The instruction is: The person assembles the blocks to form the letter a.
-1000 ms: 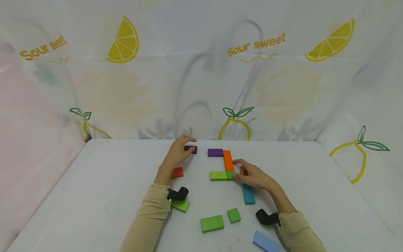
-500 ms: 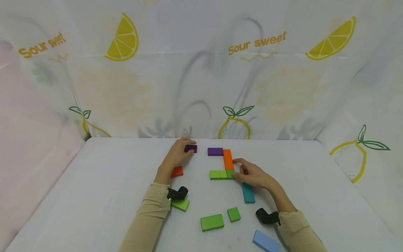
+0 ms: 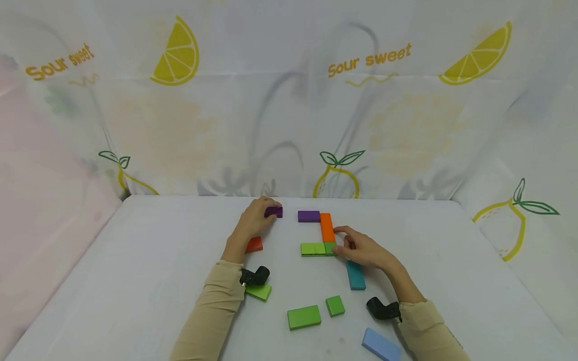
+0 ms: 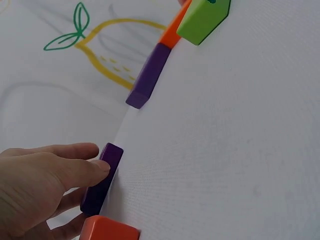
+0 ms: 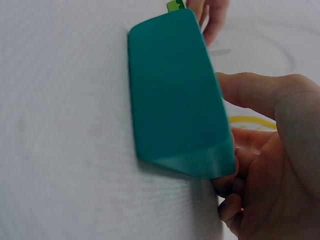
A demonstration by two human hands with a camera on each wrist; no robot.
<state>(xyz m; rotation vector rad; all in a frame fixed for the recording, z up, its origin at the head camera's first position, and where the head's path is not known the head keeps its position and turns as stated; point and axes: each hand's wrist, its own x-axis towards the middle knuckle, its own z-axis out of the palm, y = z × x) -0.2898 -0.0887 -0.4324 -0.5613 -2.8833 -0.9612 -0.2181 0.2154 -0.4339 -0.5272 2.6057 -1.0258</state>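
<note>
At the far side of the table my left hand [image 3: 254,219] pinches a dark purple block [image 3: 276,212], thumb in front and fingers behind it. Right of it, a second purple block [image 3: 309,216] meets the top of an upright-running orange block [image 3: 327,227]. Below the orange one lie a small green block [image 3: 330,246] and light green blocks [image 3: 312,249] in a row. My right hand [image 3: 367,250] touches this shape from the right, index fingertip at the orange block and thumb at the small green one. A teal block [image 5: 175,90] lies just below that hand, large in the right wrist view.
A red block [image 3: 255,244] and a lime block [image 3: 259,292] lie partly behind the left arm. Nearer are a green block [image 3: 304,317], a green square block [image 3: 335,306] and a light blue block [image 3: 381,344]. A printed cloth [image 3: 289,100] hangs behind the white table [image 3: 149,281].
The left index finger has come down from above the dark purple block onto it. The right hand and the other blocks keep their places; the head view has shifted slightly.
</note>
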